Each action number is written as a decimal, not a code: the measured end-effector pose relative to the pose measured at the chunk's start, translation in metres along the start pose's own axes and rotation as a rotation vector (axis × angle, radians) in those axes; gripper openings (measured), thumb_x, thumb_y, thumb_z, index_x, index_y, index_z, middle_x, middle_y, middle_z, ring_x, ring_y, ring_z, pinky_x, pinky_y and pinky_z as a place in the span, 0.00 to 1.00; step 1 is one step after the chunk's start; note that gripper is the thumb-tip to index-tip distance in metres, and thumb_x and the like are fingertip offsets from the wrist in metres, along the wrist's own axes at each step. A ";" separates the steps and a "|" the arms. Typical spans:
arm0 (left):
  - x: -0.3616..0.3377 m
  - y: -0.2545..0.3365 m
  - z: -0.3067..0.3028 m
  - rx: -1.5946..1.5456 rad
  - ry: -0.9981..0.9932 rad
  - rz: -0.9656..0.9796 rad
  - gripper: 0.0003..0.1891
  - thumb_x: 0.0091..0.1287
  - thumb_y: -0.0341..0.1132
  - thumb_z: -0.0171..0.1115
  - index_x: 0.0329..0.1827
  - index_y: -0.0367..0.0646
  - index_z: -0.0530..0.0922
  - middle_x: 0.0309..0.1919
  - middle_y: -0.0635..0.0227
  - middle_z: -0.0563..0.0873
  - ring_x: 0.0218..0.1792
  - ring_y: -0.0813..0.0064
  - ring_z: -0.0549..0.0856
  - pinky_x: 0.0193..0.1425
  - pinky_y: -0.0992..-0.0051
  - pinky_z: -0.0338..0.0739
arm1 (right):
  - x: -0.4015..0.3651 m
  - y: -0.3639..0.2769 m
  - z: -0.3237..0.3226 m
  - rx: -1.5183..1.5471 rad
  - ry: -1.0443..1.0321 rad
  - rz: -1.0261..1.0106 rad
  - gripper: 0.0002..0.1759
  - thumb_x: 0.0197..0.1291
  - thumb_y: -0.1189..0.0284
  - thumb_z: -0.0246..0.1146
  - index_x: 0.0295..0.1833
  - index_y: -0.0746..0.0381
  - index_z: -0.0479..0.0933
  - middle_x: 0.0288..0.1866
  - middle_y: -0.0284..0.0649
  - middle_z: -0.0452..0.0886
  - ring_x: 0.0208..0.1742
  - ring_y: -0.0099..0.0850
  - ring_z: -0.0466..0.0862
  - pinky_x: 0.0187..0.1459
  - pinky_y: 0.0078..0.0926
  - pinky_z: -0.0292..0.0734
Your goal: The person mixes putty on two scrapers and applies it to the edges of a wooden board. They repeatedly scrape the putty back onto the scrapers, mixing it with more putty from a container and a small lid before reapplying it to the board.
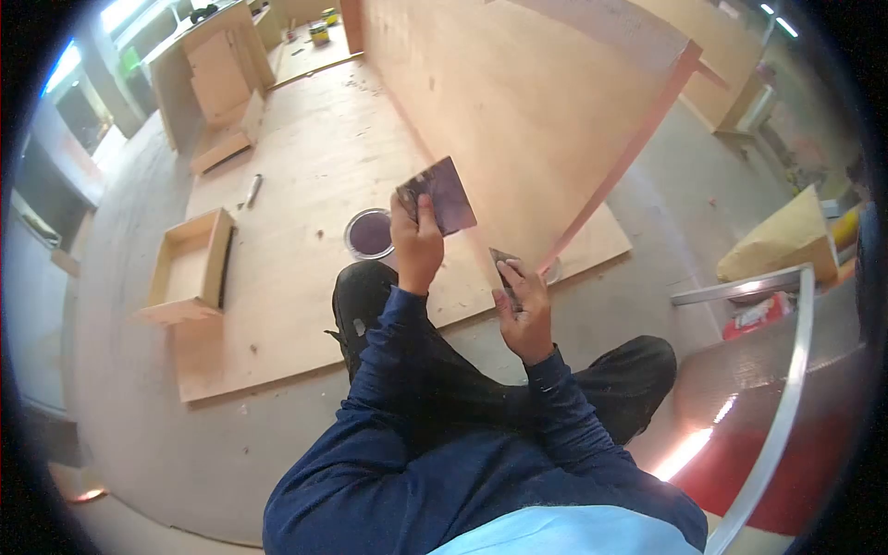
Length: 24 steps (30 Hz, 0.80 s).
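Observation:
My left hand (419,248) is closed on a flat, square, dark putty plate (450,197), thumb on its face and a smear of putty near the corner. In my right hand (525,319) is a smaller dark putty scraper (503,266), gripped with the fingers along its blade. The scraper is near the lower front edge of the upright wooden panel (527,111), overlapping it in this view. Left of my left hand, a round container (370,233) with a dark purplish filling and a pale rim rests on the plywood sheet (287,305).
A shallow wooden drawer box (191,264) lies on the left of the sheet, with a white tube (253,191) beyond it. Cabinet parts (220,88) and tins (319,34) are at the back. At right are a metal frame (795,361) and a brown paper bag (779,242).

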<state>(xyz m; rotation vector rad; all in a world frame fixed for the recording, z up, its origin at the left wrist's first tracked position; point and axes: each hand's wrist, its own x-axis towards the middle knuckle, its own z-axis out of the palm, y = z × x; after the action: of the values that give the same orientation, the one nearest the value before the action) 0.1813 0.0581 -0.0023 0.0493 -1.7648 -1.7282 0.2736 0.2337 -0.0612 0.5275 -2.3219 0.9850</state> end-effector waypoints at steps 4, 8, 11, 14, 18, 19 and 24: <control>-0.018 -0.046 -0.015 0.007 -0.038 0.016 0.11 0.73 0.27 0.50 0.52 0.27 0.68 0.45 0.56 0.82 0.45 0.73 0.80 0.53 0.76 0.73 | -0.004 -0.008 0.019 0.213 -0.076 0.027 0.20 0.60 0.73 0.63 0.58 0.64 0.77 0.58 0.49 0.76 0.58 0.47 0.75 0.60 0.41 0.68; -0.036 -0.004 -0.010 0.281 0.025 -0.106 0.13 0.73 0.25 0.49 0.55 0.24 0.66 0.52 0.50 0.80 0.55 0.68 0.79 0.59 0.75 0.71 | 0.007 -0.023 0.027 0.146 -0.051 -0.001 0.20 0.59 0.73 0.63 0.58 0.63 0.77 0.58 0.48 0.76 0.57 0.48 0.73 0.59 0.42 0.68; -0.042 -0.023 -0.013 0.321 0.089 -0.146 0.16 0.73 0.24 0.48 0.59 0.22 0.63 0.59 0.43 0.76 0.63 0.63 0.76 0.66 0.72 0.68 | 0.008 -0.025 0.035 0.134 -0.040 -0.024 0.20 0.58 0.72 0.63 0.57 0.62 0.78 0.56 0.47 0.77 0.57 0.47 0.73 0.59 0.43 0.68; -0.034 -0.053 -0.035 0.205 -0.083 -0.088 0.16 0.72 0.26 0.51 0.58 0.23 0.65 0.56 0.45 0.78 0.60 0.65 0.78 0.63 0.73 0.71 | 0.002 -0.024 0.043 0.070 -0.081 -0.004 0.19 0.57 0.71 0.63 0.56 0.58 0.80 0.55 0.44 0.77 0.56 0.45 0.73 0.58 0.42 0.68; -0.036 -0.055 -0.041 0.234 -0.237 -0.026 0.08 0.71 0.25 0.52 0.48 0.31 0.69 0.41 0.60 0.83 0.41 0.75 0.81 0.45 0.76 0.75 | -0.004 -0.025 0.044 0.034 -0.085 0.027 0.21 0.56 0.71 0.63 0.57 0.54 0.79 0.54 0.39 0.77 0.56 0.42 0.73 0.57 0.41 0.68; -0.036 -0.053 -0.045 0.236 -0.262 -0.045 0.08 0.71 0.25 0.52 0.48 0.31 0.69 0.41 0.60 0.83 0.41 0.75 0.81 0.45 0.76 0.75 | -0.005 -0.023 0.046 0.028 -0.088 0.057 0.21 0.56 0.71 0.63 0.57 0.54 0.79 0.54 0.39 0.77 0.56 0.42 0.73 0.57 0.41 0.68; -0.042 -0.044 -0.050 0.487 -0.587 0.088 0.09 0.70 0.25 0.54 0.50 0.30 0.71 0.40 0.58 0.84 0.41 0.74 0.81 0.46 0.74 0.75 | -0.016 -0.008 0.055 0.080 -0.080 0.173 0.19 0.56 0.72 0.62 0.56 0.55 0.80 0.53 0.38 0.78 0.53 0.42 0.74 0.55 0.41 0.69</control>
<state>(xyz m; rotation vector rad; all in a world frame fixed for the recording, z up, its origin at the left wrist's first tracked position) 0.2193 0.0276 -0.0645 -0.3547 -2.5407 -1.2847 0.2713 0.1895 -0.0985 0.4097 -2.4396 1.1603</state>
